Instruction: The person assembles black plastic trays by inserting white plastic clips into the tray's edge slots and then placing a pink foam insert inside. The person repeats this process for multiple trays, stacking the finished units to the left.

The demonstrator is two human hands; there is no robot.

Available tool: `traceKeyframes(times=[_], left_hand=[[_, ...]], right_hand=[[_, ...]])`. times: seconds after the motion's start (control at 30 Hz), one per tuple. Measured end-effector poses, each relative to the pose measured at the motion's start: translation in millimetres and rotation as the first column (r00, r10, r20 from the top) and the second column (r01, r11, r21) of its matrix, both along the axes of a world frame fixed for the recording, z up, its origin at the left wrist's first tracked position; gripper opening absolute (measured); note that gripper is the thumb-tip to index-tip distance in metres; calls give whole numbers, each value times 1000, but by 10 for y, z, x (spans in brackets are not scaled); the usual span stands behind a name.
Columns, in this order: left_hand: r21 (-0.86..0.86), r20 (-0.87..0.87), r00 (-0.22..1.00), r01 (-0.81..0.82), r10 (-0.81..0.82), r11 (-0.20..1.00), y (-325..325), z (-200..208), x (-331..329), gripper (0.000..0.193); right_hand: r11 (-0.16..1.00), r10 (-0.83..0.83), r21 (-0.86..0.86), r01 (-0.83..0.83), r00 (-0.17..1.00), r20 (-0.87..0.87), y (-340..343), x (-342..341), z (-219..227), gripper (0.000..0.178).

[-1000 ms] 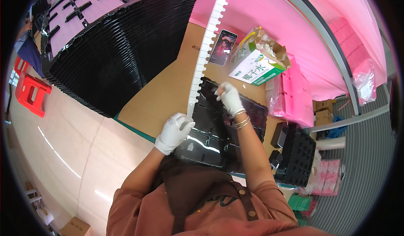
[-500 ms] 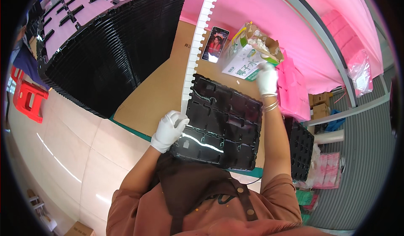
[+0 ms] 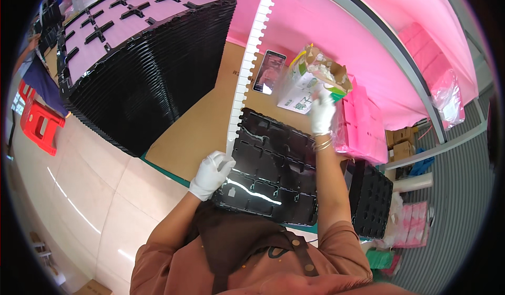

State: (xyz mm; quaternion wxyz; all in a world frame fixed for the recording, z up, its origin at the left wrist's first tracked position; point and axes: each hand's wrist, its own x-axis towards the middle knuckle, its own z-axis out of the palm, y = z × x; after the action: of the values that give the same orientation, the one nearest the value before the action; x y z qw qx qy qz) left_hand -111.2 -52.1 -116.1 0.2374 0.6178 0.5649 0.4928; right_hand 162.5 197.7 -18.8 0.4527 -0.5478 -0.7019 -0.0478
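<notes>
Steadying a black moulded tray (image 3: 273, 176) with the left hand (image 3: 210, 175) while the right hand (image 3: 322, 112) reaches up to an open carton (image 3: 307, 84).

From the left: a red stool (image 3: 36, 124) on the pale tiled floor (image 3: 79, 190), then a tall stack of black trays (image 3: 147, 63) at the far left of the cardboard-covered bench (image 3: 202, 126). The left grip is clenched on the tray's near-left corner; the tray lies flat in front of the person. The right hand's gloved fingers sit at the carton's mouth, and I cannot tell whether they hold anything. Next, I'd judge, it wants a careful pick there. A phone (image 3: 269, 72) lies just left of the carton; pink sheeting (image 3: 326, 26) backs the bench.
</notes>
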Motion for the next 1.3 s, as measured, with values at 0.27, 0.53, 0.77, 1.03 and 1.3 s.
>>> traceKeyframes(times=[0.27,0.53,0.77,1.03,1.3], left_hand=[[39,35,999,14,-16,999,21,91,32,12],[-1,19,1000,18,-18,1000,-32,26,1,16],[2,3,1000,20,-20,1000,-32,40,-4,15],[-3,28,999,29,-29,1000,-22,45,2,15],[-28,52,998,38,-37,999,-34,46,5,15]], right_hand=[[995,-86,76,62,927,365,577,552,868,21],[540,796,-644,-542,577,181,-1973,-755,-198,19],[526,699,-643,-556,714,-45,-2570,-919,-658,23],[477,590,-750,-458,799,-113,-2581,-964,-532,6],[578,619,-655,-487,785,-36,-2628,-967,-708,8]])
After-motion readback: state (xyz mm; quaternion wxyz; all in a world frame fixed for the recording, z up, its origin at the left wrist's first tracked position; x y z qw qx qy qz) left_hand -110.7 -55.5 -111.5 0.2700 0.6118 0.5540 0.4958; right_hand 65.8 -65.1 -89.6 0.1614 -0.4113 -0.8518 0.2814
